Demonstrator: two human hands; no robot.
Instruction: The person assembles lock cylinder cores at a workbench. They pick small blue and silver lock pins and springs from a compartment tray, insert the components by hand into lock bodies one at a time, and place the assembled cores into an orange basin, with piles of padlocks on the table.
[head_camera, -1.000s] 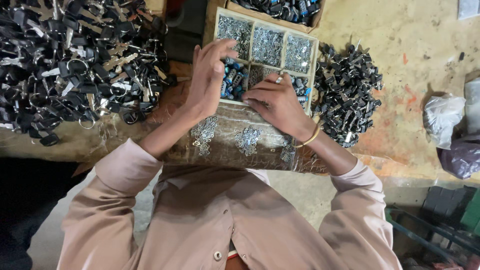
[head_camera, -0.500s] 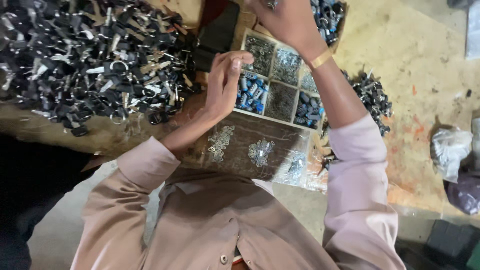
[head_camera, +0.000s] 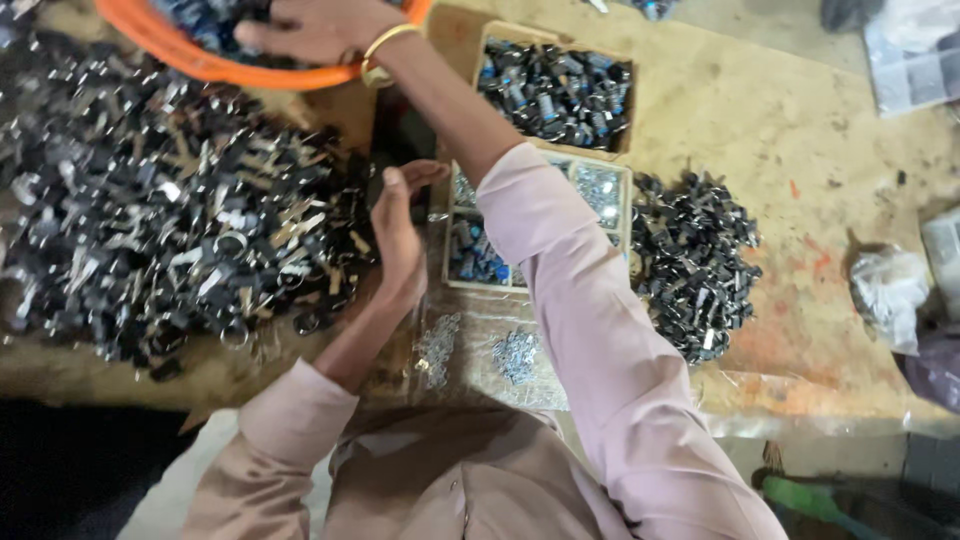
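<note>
My right hand (head_camera: 310, 25) reaches far across to the top left, into an orange basin (head_camera: 190, 62) of dark small parts, fingers lying over them. Whether it grips any is hidden. A gold bangle (head_camera: 380, 45) sits on that wrist. My left hand (head_camera: 400, 230) hovers cupped and empty, palm turned right, beside the left edge of a wooden compartment tray (head_camera: 612, 190). The tray holds small silver and blue bits and is partly covered by my right sleeve. A large heap of black and silver metal parts (head_camera: 170, 230) lies just left of my left hand.
A wooden box of blue and black parts (head_camera: 555, 90) stands behind the tray. A smaller heap of black parts (head_camera: 695, 260) lies right of the tray. Clear plastic with little silver clusters (head_camera: 515, 355) covers the near table edge. Plastic bags (head_camera: 885, 290) sit at the right.
My right hand left the tray and travelled up and left into the orange basin. My left hand lifted off the tray and now hangs at its left edge.
</note>
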